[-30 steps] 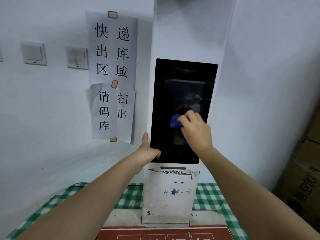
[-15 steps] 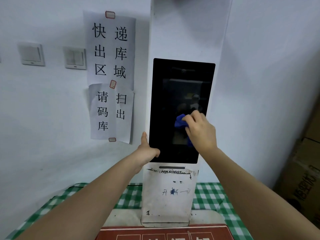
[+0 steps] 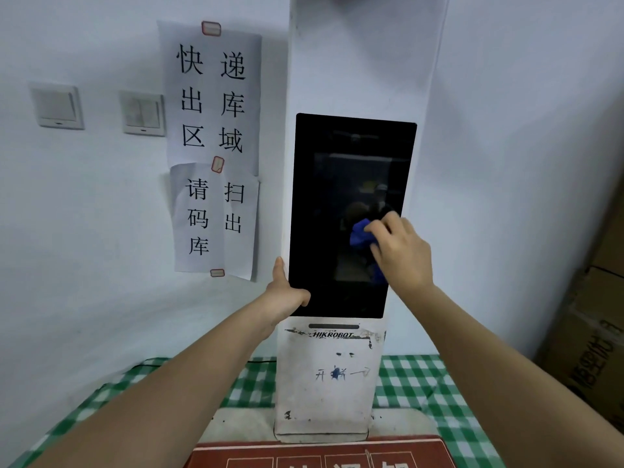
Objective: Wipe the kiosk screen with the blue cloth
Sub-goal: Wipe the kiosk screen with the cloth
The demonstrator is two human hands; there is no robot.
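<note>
Right hand (image 3: 401, 251) pressing bunched blue cloth (image 3: 360, 233) against dark kiosk screen (image 3: 337, 170), left hand (image 3: 285, 292) gripping the screen's lower left edge

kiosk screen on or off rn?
Looks off. The kiosk screen is uniformly black, showing only dim reflections, while the right hand presses the blue cloth against it.

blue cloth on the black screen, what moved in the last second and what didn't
The right hand slid the crumpled blue cloth a little rightward and up across the tall black kiosk screen, toward its right edge. The left hand kept gripping the screen's lower left edge.
</note>
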